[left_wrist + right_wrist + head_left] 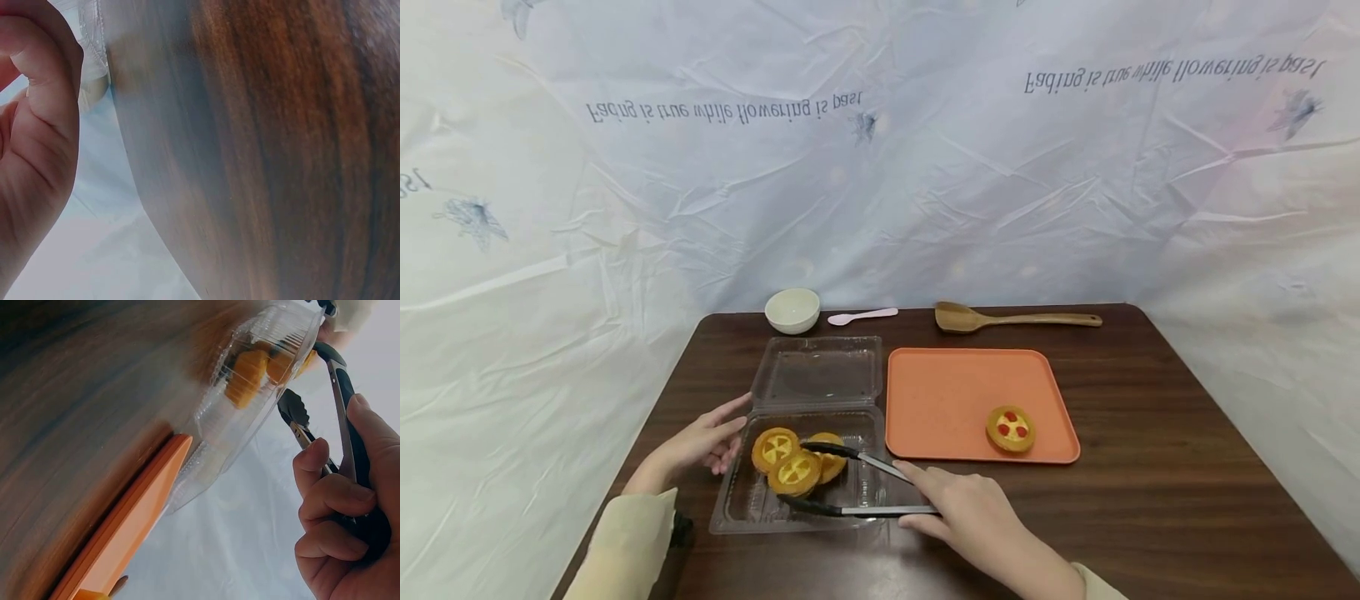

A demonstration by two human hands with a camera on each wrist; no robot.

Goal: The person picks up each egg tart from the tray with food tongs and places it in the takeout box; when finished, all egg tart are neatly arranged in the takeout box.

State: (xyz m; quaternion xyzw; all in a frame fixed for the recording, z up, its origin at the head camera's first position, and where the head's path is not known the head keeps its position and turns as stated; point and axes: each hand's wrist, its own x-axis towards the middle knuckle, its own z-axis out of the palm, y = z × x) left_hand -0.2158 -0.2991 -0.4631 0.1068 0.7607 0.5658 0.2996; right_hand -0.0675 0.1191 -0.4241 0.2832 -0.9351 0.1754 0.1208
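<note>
My right hand (977,515) grips black-tipped steel tongs (891,511), jaws astride a round golden tart (794,475) in the clear plastic clamshell (747,502); left hand (703,442) beside it, can't tell hold. I'd call it pickup; next needs a squeeze.

- Dark wood-grain tabletop (1165,467)
- Wrinkled pale sheeting (940,183) behind and beside the tabletop
- Flipped lettering (726,111) above the tabletop
- Soft sheen (842,571) on the tabletop's near part
</note>
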